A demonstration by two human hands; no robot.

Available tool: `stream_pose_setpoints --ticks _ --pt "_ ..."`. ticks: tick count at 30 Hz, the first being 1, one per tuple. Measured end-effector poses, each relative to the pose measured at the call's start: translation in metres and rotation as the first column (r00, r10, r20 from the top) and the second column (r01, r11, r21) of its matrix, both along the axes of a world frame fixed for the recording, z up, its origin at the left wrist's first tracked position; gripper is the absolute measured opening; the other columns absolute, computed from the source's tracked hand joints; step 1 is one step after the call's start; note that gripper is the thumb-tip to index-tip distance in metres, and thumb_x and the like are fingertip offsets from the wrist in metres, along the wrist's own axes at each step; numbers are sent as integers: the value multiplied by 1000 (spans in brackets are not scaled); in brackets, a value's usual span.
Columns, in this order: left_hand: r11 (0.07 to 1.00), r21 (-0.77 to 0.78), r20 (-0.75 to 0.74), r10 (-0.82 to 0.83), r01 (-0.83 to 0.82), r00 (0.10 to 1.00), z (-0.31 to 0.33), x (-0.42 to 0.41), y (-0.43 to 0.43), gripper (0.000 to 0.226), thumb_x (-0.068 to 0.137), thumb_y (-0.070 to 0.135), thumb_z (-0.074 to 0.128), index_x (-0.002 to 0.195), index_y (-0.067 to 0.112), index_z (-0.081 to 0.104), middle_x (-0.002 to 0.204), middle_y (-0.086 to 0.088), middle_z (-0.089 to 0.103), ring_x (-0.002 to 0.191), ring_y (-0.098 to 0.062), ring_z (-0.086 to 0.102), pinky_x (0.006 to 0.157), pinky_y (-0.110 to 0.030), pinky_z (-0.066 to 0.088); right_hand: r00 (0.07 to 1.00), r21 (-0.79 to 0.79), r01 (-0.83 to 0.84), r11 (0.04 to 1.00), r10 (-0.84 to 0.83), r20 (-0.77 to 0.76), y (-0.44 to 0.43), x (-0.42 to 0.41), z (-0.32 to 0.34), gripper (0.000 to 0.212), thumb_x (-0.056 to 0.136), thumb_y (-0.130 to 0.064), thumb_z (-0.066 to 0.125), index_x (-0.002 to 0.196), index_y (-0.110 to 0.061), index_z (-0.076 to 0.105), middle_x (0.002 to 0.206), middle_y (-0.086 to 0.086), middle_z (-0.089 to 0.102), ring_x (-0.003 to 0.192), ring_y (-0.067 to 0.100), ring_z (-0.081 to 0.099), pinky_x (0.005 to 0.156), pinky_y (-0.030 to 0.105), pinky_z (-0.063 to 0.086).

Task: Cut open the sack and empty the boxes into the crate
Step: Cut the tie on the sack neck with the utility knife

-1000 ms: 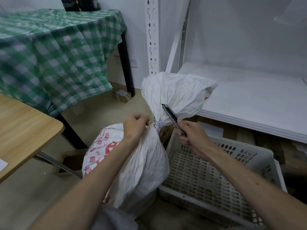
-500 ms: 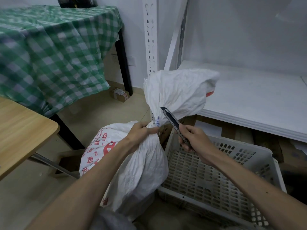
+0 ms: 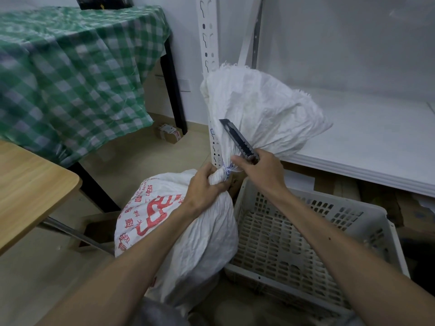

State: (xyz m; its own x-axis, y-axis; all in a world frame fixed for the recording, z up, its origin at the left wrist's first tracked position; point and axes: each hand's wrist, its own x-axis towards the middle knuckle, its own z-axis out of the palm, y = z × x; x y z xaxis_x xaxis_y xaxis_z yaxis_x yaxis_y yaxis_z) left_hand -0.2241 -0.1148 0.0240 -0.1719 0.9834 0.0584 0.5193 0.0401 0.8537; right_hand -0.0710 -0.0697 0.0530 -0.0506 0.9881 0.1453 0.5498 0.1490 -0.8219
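My left hand (image 3: 204, 187) hides the sack (image 3: 179, 231) neck, its contents unseen, and the lower frame edge crops the crate (image 3: 313, 234).

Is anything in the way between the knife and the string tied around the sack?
Nothing visible. The right hand holds the knife with its blade pointing up, beside the tied neck of the sack. The left hand grips the neck just under the string, close to where the cut goes.

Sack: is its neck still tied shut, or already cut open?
Tied shut. The sack is cinched with blue-white string just above the left hand; the knife in the right hand points up, off it.
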Motion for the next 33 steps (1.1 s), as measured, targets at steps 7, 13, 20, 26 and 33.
stream_pose_setpoints --ticks 7,13,20,26,33 --pt "993 -99 116 -48 60 992 4 -5 -6 49 87 48 64 125 26 41 102 2 65 99 -16 60 84 -33 45 991 -56 32 998 -39 -129 10 -8 -13 23 76 -42 76 81 -21 66 77 -3 70 70 21 69 68 47 58" --pt "977 -31 50 -209 210 977 5 -17 -12 62 93 43 59 142 49 22 122 7 64 103 -11 65 95 -30 47 982 -132 46 990 -69 -174 10 -16 -16 24 74 -36 80 76 -16 66 74 0 71 69 21 69 68 46 59" --pt "958 -130 219 -222 254 950 -2 -23 -12 82 73 38 74 143 51 33 116 3 71 110 -12 65 103 -36 46 982 -204 -12 979 -27 -187 4 -19 -10 17 81 -28 76 76 -17 64 73 -1 68 57 5 66 54 20 52" --pt "990 -113 205 -57 82 977 -1 -15 -10 70 71 15 84 135 27 56 118 2 67 104 -8 63 88 -16 48 920 -299 -173 939 45 -390 -4 -14 1 14 82 -17 75 83 -10 64 82 9 70 63 11 70 53 23 56" --pt "1000 -5 68 23 -23 997 -2 -10 -6 52 69 20 87 118 14 69 107 6 71 98 -7 64 80 -6 43 922 -304 -160 939 32 -387 -13 2 7 36 85 -39 69 93 -5 62 81 12 72 59 20 69 58 33 59"
